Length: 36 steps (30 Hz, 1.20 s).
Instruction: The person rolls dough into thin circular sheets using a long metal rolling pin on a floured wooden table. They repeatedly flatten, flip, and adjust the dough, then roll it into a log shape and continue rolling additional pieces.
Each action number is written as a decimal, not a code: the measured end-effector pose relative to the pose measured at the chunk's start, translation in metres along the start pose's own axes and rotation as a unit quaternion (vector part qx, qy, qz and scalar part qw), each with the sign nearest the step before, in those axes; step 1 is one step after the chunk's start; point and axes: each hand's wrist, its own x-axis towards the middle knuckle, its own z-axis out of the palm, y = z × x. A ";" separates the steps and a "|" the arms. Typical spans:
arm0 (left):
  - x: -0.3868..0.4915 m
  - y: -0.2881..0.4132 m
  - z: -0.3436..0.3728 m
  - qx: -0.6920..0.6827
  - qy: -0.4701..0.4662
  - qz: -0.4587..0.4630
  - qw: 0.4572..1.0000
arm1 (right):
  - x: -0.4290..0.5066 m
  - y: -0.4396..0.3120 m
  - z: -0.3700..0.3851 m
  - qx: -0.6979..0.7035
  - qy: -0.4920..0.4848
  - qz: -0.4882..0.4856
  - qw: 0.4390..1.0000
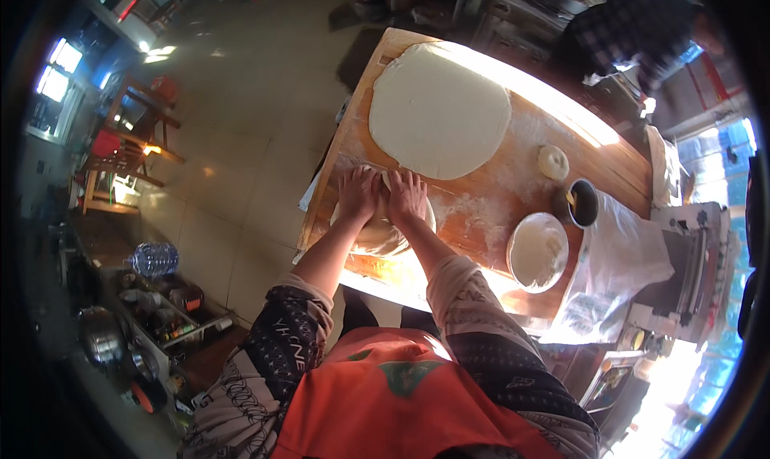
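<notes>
My left hand [359, 194] and my right hand [406, 197] lie side by side on a large lump of dough [380, 236]. Their fingers curl over its far part, and the hands and forearms hide much of it. The lump sits near the front left corner of a wooden work table [475, 206]. Just beyond my hands lies a wide, flat, rolled-out sheet of dough [442, 110]. Flour is scattered on the wood to the right of my right hand.
Right of my hands stand a flour-dusted bowl [538, 251] and a dark metal pot [582, 203] with a yellow item inside. A small dough piece [553, 162] lies behind them. Plastic sheeting [619, 254] covers the table's right edge. A person [631, 32] in checked clothing bends beyond the table.
</notes>
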 end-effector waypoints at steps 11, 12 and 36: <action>-0.054 0.078 -0.088 -0.064 0.000 0.107 0.992 | -0.114 -0.020 -0.051 0.073 0.170 -0.003 0.983; -0.079 0.076 -0.074 -0.093 0.013 0.100 0.991 | -0.126 -0.017 -0.041 0.076 0.146 -0.026 0.986; -0.081 0.067 -0.074 -0.085 0.005 0.103 0.991 | -0.144 -0.011 -0.099 0.102 0.025 -0.089 0.990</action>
